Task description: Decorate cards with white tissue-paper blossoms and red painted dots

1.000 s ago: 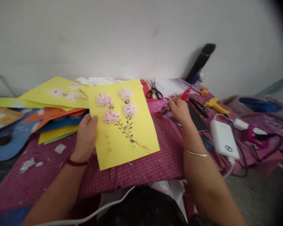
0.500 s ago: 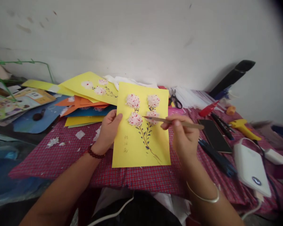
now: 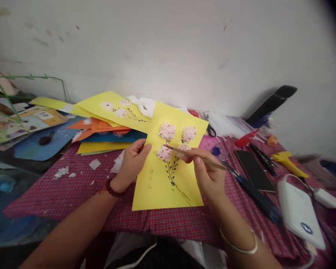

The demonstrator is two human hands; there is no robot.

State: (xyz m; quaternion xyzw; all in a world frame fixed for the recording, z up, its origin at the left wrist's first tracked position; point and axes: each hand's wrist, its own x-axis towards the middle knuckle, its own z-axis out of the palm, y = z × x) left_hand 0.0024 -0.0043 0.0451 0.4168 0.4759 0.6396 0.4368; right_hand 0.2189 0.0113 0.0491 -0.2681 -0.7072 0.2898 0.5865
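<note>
My left hand (image 3: 131, 164) grips the left edge of a yellow paper sheet (image 3: 159, 183) that carries several white-and-pink tissue flowers (image 3: 167, 130) on painted stems. My right hand (image 3: 208, 173) pinches a thin brown paintbrush (image 3: 201, 160), its tip resting by the lower left flower. The sheet lies tilted on a red checked cloth (image 3: 72, 190) in front of me.
A stack of yellow, orange and blue papers (image 3: 106, 123) lies behind the left hand. To the right are scissors (image 3: 211, 129), a black phone (image 3: 253, 170), pens (image 3: 264, 155), a yellow cutter (image 3: 289, 158), a white power bank (image 3: 299, 215) and a red tube (image 3: 246, 138). White scraps (image 3: 61, 172) litter the cloth.
My right hand came back from the tools at the right holding the brush and brought its tip to the flowers. The left hand turned the yellow sheet slightly clockwise.
</note>
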